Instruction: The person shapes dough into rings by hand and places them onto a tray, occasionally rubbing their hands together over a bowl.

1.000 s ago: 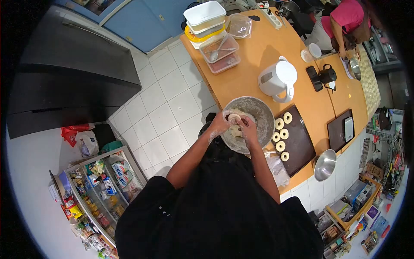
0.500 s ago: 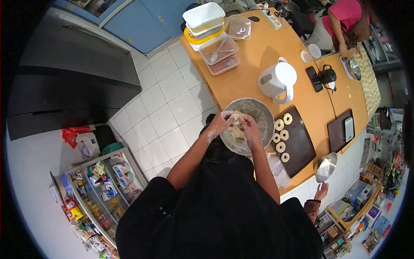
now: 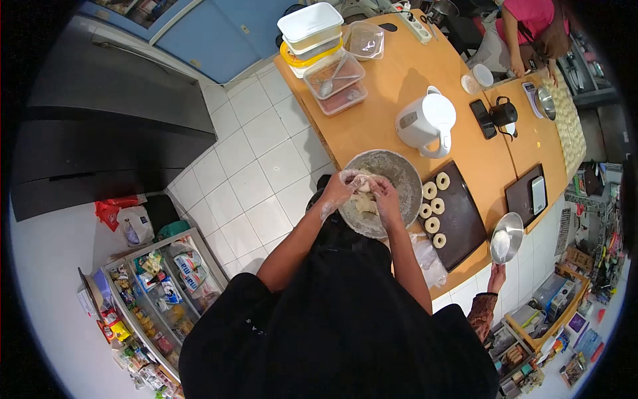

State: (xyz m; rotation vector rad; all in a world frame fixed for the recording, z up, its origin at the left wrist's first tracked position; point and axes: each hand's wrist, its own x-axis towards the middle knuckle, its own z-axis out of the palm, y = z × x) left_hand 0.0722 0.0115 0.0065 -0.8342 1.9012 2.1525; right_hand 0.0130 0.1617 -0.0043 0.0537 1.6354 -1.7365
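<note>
Over a large metal bowl (image 3: 405, 174), my left hand (image 3: 339, 188) and my right hand (image 3: 387, 199) both grip one piece of pale dough (image 3: 362, 182). Flour whitens my fingers and left wrist. Below the hands, more dough (image 3: 365, 205) lies in the bowl, whose inner wall is dusted with flour. Close to the bowl's right side, a dark baking tray (image 3: 460, 223) carries several ring-shaped doughs (image 3: 437, 206) along its left part. A crumpled clear plastic bag (image 3: 428, 263) lies beside the tray's near end.
A white electric kettle (image 3: 428, 123) stands behind the bowl. Stacked plastic containers (image 3: 332, 73) occupy the table's far left. At right, another person's hand (image 3: 496, 278) holds a small metal bowl (image 3: 506, 238) with white contents near a second tray (image 3: 522, 199). Another person (image 3: 525, 26) works at the far end.
The other person's hand at right has moved up to the small metal bowl and now touches it; that bowl has tilted and shifted slightly. My hands stay on the dough, almost unmoved.
</note>
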